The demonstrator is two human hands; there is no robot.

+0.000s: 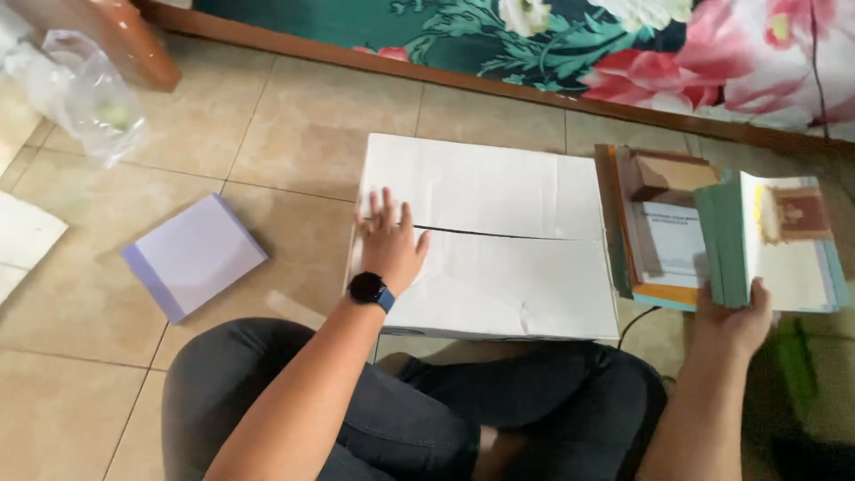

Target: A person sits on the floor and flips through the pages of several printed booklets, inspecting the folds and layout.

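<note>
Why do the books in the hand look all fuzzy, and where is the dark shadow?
Head view: the stack of books in the right hand is smeared by motion blur; the left hand on the white box is sharper. Head view: soft, even light, no glare, and a faint shadow under the box's near edge.

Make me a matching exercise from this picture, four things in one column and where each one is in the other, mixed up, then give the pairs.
Things:
1. white box
2. lilac booklet
3. green books
4. plastic bag

Places:
A. held in the right hand
B. under the left hand
C. top left corner of the floor
D. flat on the tiles, left of the box

Pairs: 1-B, 2-D, 3-A, 4-C
</note>
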